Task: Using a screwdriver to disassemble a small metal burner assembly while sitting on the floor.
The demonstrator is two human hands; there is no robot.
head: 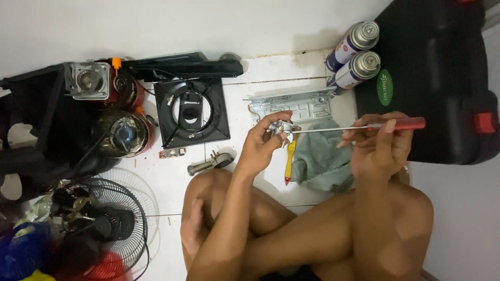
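A person sits cross-legged on a white tiled floor (172,182). Their left hand (265,138) is curled closed around one small metal part (283,126), pinched in the fingertips above the floor. Their right hand (377,143) grips one red-handled screwdriver (364,126) – fingers wrapped round the handle, its shaft lying level with the tip at the part. Around them: two gas canisters (357,54) side by side, one grey cloth (323,161), one yellow-handled tool (289,161), one grey metal plate (299,105), one black square burner tray (191,112), one wire fan guard (112,224), one black case (432,78).
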